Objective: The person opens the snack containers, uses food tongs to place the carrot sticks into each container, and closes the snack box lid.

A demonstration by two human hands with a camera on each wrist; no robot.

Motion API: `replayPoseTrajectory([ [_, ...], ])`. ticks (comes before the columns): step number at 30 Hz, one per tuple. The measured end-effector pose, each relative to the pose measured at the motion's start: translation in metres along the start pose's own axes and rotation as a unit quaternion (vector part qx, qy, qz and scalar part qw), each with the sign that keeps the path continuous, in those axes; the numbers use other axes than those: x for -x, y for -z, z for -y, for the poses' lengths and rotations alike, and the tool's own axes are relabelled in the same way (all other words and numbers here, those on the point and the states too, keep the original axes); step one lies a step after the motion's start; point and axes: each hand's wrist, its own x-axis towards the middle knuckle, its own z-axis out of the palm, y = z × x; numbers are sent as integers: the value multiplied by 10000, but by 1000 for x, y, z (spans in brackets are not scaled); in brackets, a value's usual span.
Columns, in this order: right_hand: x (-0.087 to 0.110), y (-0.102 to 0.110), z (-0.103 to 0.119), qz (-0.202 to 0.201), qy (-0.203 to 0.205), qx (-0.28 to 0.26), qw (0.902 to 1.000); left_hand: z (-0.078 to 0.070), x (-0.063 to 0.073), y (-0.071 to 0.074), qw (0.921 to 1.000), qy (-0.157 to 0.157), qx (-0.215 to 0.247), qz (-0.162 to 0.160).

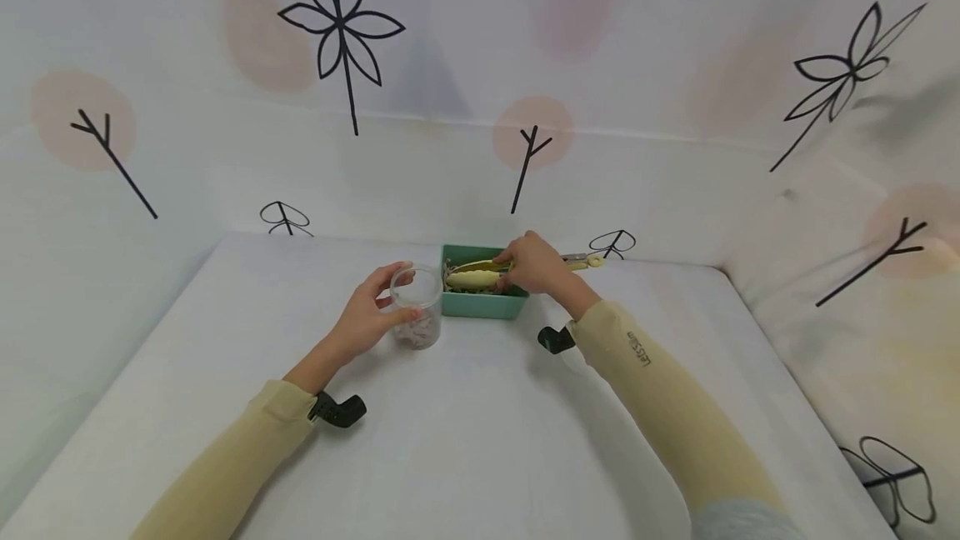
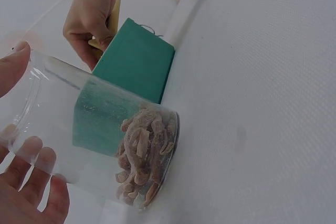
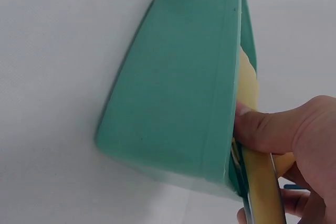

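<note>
My left hand [image 1: 375,311] grips a clear plastic cup [image 1: 417,294] near its rim, thumb on one side and fingers on the other. Small brownish, twisted pieces [image 2: 144,156] lie in the bottom of the cup, which stands upright on the table just left of a green rectangular box [image 1: 480,305]. With my right hand [image 1: 536,265] I hold pale yellow tongs [image 1: 472,279] over that box. Their scalloped heads reach down inside it, among small brownish pieces, and the handle end sticks out to the right past my hand. In the right wrist view the box wall [image 3: 168,77] hides the tong tips.
A white cloth covers the table [image 1: 450,440]. Behind it and at the sides hang pale sheets [image 1: 442,173] with line-drawn plants. A dark wrist camera [image 1: 339,411] sits at my left cuff, another [image 1: 555,340] at my right cuff.
</note>
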Motion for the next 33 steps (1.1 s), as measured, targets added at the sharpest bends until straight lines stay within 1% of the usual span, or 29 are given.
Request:
replayPoseTrajectory([
  [6,4,0,-5,-143,68,-83,9998,0,0,-1,10000,-43,22,14],
  [13,15,11,-9,-492,162,-337,9981,0,0,-1,10000,-50,-47,12],
  [18,19,16,-15,-596,111,-615,9963,0,0,1,10000,-27,-68,-1],
  [22,21,20,-20,-633,-13,-890,9940,1,-1,0,10000,-42,-73,12],
  [27,26,30,-21,-665,-122,-1130,9913,1,-1,0,9999,-31,-105,4],
  [33,32,41,-19,-807,-122,-1258,9887,0,-1,0,10000,-41,-52,-2],
])
